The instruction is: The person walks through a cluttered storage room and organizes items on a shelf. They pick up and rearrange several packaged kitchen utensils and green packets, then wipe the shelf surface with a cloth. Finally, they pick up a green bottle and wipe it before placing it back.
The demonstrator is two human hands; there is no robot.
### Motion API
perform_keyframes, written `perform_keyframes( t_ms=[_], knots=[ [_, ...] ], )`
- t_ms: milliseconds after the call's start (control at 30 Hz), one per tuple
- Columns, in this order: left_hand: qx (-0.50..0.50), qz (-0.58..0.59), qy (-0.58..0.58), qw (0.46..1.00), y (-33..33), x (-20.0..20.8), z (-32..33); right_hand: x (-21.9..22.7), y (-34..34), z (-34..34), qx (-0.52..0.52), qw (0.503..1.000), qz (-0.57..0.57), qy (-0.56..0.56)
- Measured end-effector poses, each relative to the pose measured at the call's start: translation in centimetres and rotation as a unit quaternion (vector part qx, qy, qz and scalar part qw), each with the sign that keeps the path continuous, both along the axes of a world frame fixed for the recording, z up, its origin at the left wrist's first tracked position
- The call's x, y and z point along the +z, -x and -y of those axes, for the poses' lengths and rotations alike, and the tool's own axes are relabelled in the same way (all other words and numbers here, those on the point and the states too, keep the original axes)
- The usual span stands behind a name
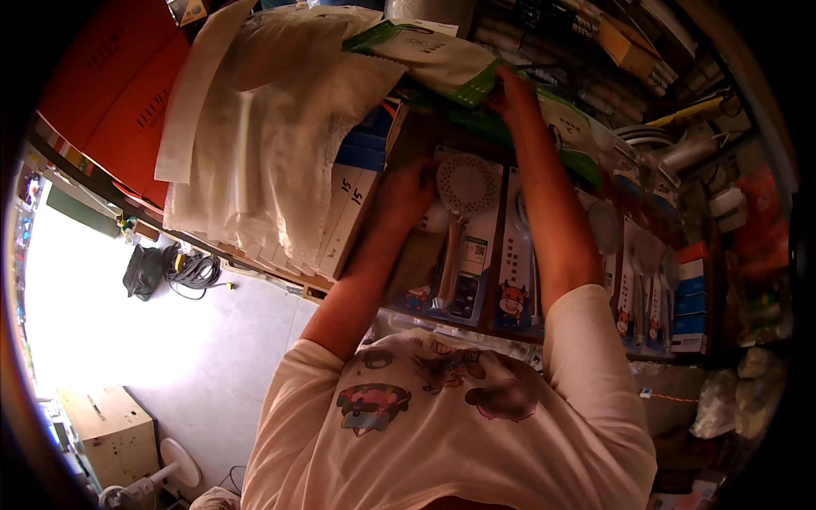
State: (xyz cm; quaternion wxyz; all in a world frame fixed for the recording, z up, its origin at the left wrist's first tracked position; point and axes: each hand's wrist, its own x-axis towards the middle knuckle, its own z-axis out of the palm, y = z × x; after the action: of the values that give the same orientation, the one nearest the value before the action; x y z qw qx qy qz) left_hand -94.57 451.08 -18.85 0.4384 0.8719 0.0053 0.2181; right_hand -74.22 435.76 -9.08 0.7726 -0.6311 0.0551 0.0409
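My right hand (514, 95) reaches to the far side of the shelf, its fingers closed on the green edge of a green-and-white plastic bag (433, 61). Left of centre, my left hand (412, 191) rests against the upper left edge of a packaged shower head (467, 185). Shadow hides most of its fingers, so their grip is unclear. This pack has a round perforated head, a long handle and a printed card behind it. Beside it, under my right forearm, lies another shower head pack (512, 280), partly covered by the arm.
A large translucent plastic sheet (263, 144) covers white boxes (350, 217) on the left. Orange-red cartons (106, 93) stand beyond it. More shower head packs (633, 285) and blue boxes (690, 297) line the right. A coiled black cable (191, 270) lies on the floor.
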Motion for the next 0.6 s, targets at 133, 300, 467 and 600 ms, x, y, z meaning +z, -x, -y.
perform_keyframes(
  t_ms=[133, 300, 467, 600],
  knots=[
    [0.006, -0.034, -0.013, 0.999, 0.1, 0.4, 0.0, 1.1, 2.5, 0.7, -0.025, 1.0, -0.008, 0.011],
    [0.006, -0.027, -0.021, 0.999, -0.2, 0.3, 0.3, 0.3, 3.0, 1.5, -0.032, 0.994, -0.003, -0.101],
    [0.001, -0.071, -0.016, 0.997, -0.2, 0.5, 0.1, 0.1, 3.1, 2.9, -0.052, 0.983, 0.013, -0.176],
    [-0.006, -0.073, -0.002, 0.997, -0.2, 0.4, 0.0, 0.5, 3.6, 6.1, -0.066, 0.971, 0.027, -0.227]
  ],
)
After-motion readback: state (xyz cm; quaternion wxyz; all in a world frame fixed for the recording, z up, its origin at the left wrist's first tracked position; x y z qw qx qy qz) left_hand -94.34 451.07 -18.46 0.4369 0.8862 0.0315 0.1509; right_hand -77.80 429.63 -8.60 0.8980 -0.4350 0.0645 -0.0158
